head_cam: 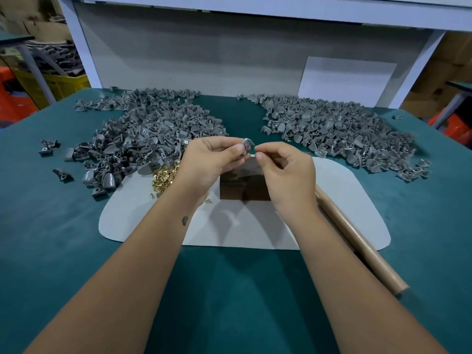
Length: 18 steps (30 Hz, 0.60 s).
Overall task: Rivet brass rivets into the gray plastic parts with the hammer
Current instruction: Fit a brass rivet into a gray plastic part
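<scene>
Left hand [213, 159]: raised above the mat, fingers curled, pinching one gray plastic part [247, 145] between thumb and fingertips.
Right hand [283, 169]: raised just beside the left, thumb and forefinger pressed together at the part's edge — whatever they pinch is too small to tell.
Held part: in the air between the two hands, above the dark block, touching the left fingertips.
Dark block [245, 186]: brown, square-edged, on the middle of the mat, partly hidden behind both hands.
Mat [229, 226]: pale gray sheet with rounded corners, flat on the green table top [229, 290].
Brass rivets [164, 176]: loose heap on the mat's far left corner, just beside the left wrist; a few strays lie nearer the block.
Left pile of gray parts [148, 134]: large heap at far left of the table, its near edge touching the rivets and the mat; some strays lie well apart at the left.
Right pile of gray parts [339, 131]: large heap at far right — brass specks show among the pieces.
Wooden handle [357, 241]: light brown, round, lying slantwise across the mat's right edge beside the right forearm; its head end is hidden.
Backboard [204, 54]: gray panel in a white frame behind the piles.
</scene>
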Each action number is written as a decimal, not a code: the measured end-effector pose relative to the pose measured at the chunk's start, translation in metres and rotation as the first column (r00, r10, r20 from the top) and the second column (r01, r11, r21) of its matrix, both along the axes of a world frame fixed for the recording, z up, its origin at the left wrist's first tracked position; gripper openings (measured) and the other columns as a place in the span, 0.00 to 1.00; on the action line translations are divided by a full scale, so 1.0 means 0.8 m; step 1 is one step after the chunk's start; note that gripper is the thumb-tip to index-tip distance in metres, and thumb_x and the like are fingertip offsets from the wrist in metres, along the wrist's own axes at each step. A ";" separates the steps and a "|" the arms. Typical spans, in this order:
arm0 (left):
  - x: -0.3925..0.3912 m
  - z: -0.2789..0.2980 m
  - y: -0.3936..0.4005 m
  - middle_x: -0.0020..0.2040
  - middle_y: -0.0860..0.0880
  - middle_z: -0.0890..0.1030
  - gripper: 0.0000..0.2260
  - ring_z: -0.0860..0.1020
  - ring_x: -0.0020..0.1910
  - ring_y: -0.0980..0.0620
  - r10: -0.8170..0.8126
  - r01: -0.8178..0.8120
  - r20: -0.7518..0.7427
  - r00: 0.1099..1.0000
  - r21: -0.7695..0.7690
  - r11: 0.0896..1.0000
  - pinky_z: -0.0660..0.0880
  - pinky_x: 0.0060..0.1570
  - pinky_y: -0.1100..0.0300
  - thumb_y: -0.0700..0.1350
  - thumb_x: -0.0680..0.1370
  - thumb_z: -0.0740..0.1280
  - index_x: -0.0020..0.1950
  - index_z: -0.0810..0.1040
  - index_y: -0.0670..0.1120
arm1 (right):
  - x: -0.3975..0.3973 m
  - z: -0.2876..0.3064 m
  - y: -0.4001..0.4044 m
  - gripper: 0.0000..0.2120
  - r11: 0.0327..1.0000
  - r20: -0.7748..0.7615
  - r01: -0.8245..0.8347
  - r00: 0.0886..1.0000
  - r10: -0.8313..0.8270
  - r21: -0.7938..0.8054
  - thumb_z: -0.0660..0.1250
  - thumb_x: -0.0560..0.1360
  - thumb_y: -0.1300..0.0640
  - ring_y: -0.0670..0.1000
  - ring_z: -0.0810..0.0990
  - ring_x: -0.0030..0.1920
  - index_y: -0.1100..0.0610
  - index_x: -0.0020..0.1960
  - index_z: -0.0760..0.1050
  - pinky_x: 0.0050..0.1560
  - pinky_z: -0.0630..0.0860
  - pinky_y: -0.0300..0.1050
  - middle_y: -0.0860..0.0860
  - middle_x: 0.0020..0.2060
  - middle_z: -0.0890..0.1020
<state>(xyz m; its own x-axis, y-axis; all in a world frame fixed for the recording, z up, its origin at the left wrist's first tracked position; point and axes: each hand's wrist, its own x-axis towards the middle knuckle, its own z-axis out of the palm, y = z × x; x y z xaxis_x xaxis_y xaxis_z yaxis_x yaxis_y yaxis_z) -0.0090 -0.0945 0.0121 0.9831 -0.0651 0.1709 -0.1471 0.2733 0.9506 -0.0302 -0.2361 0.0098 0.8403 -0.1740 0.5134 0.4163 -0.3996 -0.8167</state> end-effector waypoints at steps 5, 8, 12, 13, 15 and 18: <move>-0.003 0.001 -0.003 0.39 0.46 0.86 0.08 0.85 0.41 0.53 0.001 -0.002 0.028 1.000 0.032 0.999 0.79 0.42 0.67 0.35 0.76 0.70 0.42 0.86 0.47 | 0.000 0.001 0.001 0.14 0.994 0.000 -0.036 0.999 0.036 0.105 0.74 0.69 0.65 0.42 0.79 0.37 0.45 0.38 0.77 0.42 0.76 0.36 0.43 0.33 0.80; -0.004 0.003 -0.002 0.37 0.48 0.85 0.08 0.85 0.39 0.54 -0.005 0.003 0.038 0.999 0.042 0.999 0.79 0.43 0.67 0.34 0.76 0.69 0.48 0.83 0.46 | 0.001 0.001 0.000 0.13 0.991 -0.010 -0.047 0.999 0.048 0.128 0.75 0.68 0.65 0.45 0.80 0.36 0.47 0.36 0.78 0.42 0.78 0.41 0.44 0.32 0.81; -0.006 0.005 -0.005 0.37 0.50 0.85 0.08 0.84 0.39 0.54 -0.019 0.019 0.001 1.000 0.010 1.000 0.79 0.42 0.68 0.32 0.77 0.68 0.48 0.82 0.44 | 0.002 0.001 -0.001 0.14 0.976 -0.037 -0.086 0.995 0.095 0.201 0.72 0.70 0.69 0.51 0.83 0.39 0.49 0.38 0.80 0.46 0.81 0.49 0.49 0.35 0.83; -0.006 0.005 -0.005 0.37 0.50 0.85 0.08 0.85 0.39 0.54 -0.021 0.021 -0.014 1.000 0.000 1.000 0.79 0.42 0.68 0.32 0.77 0.67 0.48 0.82 0.43 | 0.002 0.001 -0.002 0.14 0.969 -0.046 -0.091 0.993 0.104 0.228 0.71 0.70 0.69 0.51 0.83 0.39 0.50 0.39 0.80 0.46 0.81 0.47 0.50 0.35 0.83; -0.006 0.007 -0.005 0.37 0.50 0.85 0.07 0.85 0.40 0.53 -0.032 0.031 -0.042 0.999 -0.023 0.999 0.79 0.42 0.68 0.32 0.77 0.67 0.48 0.82 0.42 | 0.004 0.002 -0.004 0.14 0.957 -0.062 -0.092 0.992 0.114 0.274 0.69 0.72 0.70 0.49 0.83 0.38 0.51 0.40 0.80 0.45 0.81 0.44 0.51 0.35 0.83; -0.005 0.008 -0.003 0.37 0.48 0.85 0.08 0.84 0.40 0.54 -0.082 0.076 -0.081 0.993 -0.064 0.995 0.79 0.41 0.69 0.30 0.77 0.66 0.48 0.82 0.40 | 0.004 0.004 -0.006 0.13 0.947 -0.071 -0.096 0.990 0.123 0.306 0.67 0.73 0.71 0.47 0.81 0.35 0.53 0.41 0.79 0.42 0.80 0.40 0.51 0.35 0.82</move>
<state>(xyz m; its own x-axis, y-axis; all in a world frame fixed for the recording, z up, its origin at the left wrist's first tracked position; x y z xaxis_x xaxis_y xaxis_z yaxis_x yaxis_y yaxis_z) -0.0130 -0.0969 0.0189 0.9863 -0.1352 0.0940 -0.0432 0.3383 0.9400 -0.0266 -0.2407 0.0134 0.9024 -0.2131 0.3744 0.3645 -0.0854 -0.9273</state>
